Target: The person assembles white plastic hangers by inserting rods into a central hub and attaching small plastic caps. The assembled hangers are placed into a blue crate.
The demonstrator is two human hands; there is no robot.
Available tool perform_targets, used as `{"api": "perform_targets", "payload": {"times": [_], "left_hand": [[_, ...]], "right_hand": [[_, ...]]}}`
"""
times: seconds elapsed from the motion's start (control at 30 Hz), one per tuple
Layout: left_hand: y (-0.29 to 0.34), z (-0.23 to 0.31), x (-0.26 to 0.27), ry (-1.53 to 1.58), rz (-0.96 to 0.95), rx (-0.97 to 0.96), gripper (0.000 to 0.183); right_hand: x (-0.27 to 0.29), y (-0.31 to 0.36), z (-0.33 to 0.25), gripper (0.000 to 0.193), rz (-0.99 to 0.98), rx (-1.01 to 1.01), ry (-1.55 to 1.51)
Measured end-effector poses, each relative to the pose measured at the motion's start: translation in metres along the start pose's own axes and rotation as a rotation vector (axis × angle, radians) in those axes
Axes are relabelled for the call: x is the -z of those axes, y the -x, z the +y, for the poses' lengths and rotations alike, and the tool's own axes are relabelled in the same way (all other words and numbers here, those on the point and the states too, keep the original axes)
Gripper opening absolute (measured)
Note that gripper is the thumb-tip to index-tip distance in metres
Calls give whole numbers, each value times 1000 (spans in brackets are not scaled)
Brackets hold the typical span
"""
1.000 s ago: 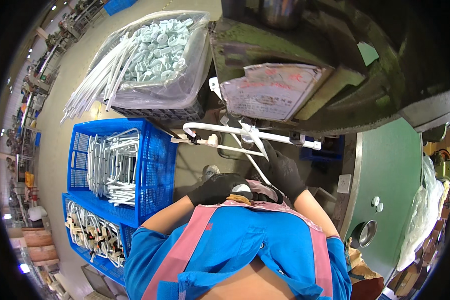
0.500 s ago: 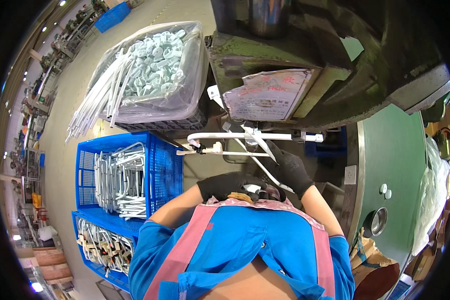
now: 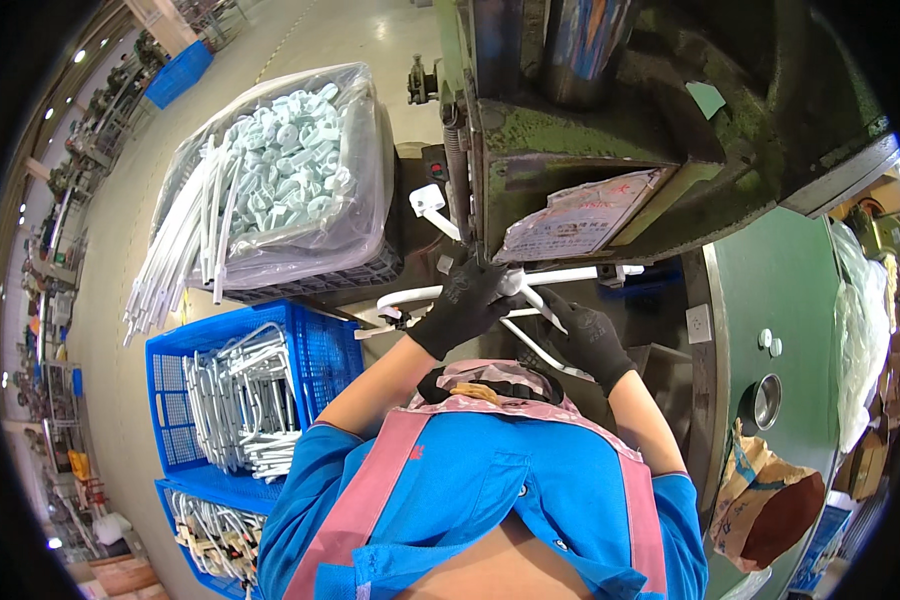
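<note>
Both my hands wear black gloves and work under the head of a green press (image 3: 570, 190). My left hand (image 3: 468, 302) reaches up to the press, its fingers closed at a small white plastic fitting (image 3: 511, 283); its fingertips are partly hidden. Just right of it, my right hand (image 3: 588, 338) grips a short slanting white tube (image 3: 545, 308) whose upper end meets the fitting. A long bent white tube (image 3: 410, 297) lies crosswise behind my left hand, its right end reaching beneath the press. Below my right hand, a thinner white bar (image 3: 540, 350) slants down.
At left stands a plastic-lined crate (image 3: 365, 225) of pale fittings (image 3: 290, 150) and straight white tubes (image 3: 185, 235). Below it are two blue baskets (image 3: 325, 365) of bent tubes. A green table (image 3: 770, 270) on the right bears a metal bowl (image 3: 765, 402) and a paper sack (image 3: 745, 480).
My left hand has moved from my waist, where it held a small white piece, up to the fitting under the press. My right hand stays by the slanting tube. The view has shifted slightly.
</note>
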State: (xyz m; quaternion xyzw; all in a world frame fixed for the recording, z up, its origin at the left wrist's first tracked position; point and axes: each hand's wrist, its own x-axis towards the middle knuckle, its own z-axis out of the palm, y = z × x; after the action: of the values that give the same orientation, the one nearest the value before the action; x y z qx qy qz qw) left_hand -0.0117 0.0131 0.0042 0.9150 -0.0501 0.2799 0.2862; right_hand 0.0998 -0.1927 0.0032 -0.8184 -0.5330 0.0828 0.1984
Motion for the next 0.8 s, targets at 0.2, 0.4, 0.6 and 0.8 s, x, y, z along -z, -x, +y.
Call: {"api": "perform_targets", "payload": {"times": [0.2,0.4,0.6,0.8], "left_hand": [[29,-56,-52,63,-227,87,59],[24,-40,-19,-177,-120,100,56],[26,-21,19,-297,-24,274,61],[31,-45,4,-175,28,123,59]], "right_hand": [[-1,4,-12,51,34,-34,6],[8,17,-14,37,139,-194,88],[-6,46,1,20,376,-473,128],[-11,47,-3,16,400,-523,138]]}}
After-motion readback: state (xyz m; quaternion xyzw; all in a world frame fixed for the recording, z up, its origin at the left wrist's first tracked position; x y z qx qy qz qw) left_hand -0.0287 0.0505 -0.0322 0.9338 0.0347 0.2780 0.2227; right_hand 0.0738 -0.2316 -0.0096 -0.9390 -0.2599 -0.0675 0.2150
